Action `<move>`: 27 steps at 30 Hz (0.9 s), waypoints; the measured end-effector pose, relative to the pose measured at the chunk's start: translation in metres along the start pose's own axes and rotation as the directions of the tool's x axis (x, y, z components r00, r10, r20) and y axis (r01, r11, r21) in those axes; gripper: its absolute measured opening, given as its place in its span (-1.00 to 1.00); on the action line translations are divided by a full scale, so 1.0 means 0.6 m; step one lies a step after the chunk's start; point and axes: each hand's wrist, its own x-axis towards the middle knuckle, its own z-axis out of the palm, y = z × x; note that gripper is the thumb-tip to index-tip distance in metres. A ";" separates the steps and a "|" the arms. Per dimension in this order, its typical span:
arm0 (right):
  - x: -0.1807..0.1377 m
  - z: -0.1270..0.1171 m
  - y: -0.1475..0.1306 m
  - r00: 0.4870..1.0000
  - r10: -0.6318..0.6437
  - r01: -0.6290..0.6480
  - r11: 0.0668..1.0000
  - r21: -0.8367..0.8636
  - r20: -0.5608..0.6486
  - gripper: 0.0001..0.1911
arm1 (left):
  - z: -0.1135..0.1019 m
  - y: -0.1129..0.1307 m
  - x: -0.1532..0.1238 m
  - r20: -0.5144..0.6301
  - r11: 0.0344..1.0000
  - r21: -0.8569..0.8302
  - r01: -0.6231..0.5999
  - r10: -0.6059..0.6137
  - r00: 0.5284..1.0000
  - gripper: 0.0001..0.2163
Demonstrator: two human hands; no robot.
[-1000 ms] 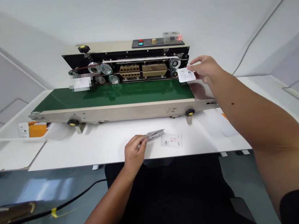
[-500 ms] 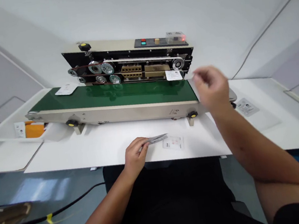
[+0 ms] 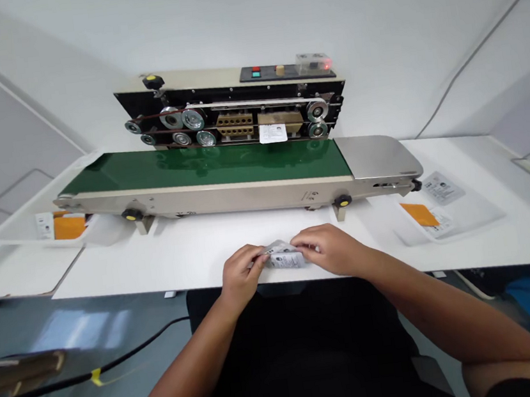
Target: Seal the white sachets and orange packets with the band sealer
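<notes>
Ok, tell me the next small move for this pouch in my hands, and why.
Probably lift the pouch with your left hand and right hand and set it on the green conveyor belt of the band sealer. Both hands already grip it, and a similar labelled pouch stands at the sealer's belts.

Glossy green belt (image 3: 203,164); brushed steel plate (image 3: 376,156); matt white tabletop (image 3: 156,260); shiny plastic pouch (image 3: 284,258).

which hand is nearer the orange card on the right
Right. The right hand is on the silver pouch, left of the orange card; the left hand holds the pouch's far end, farther away.
</notes>
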 end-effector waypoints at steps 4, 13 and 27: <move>0.004 -0.056 0.024 0.967 0.223 -0.179 0.938 0.296 -0.121 -0.82 | 0.002 -0.004 -0.001 -0.028 0.999 -0.045 0.011 -0.012 1.000 -0.89; 0.054 -0.248 0.130 0.508 0.660 -0.105 0.685 0.721 -0.553 -0.85 | 0.000 -0.002 0.002 -0.013 0.994 -0.096 0.060 -0.062 0.998 -0.89; 0.111 -0.237 0.084 0.411 0.173 -0.185 0.977 0.104 -0.895 -0.86 | -0.002 -0.005 0.002 -0.065 0.988 -0.150 0.024 -0.034 0.997 -0.91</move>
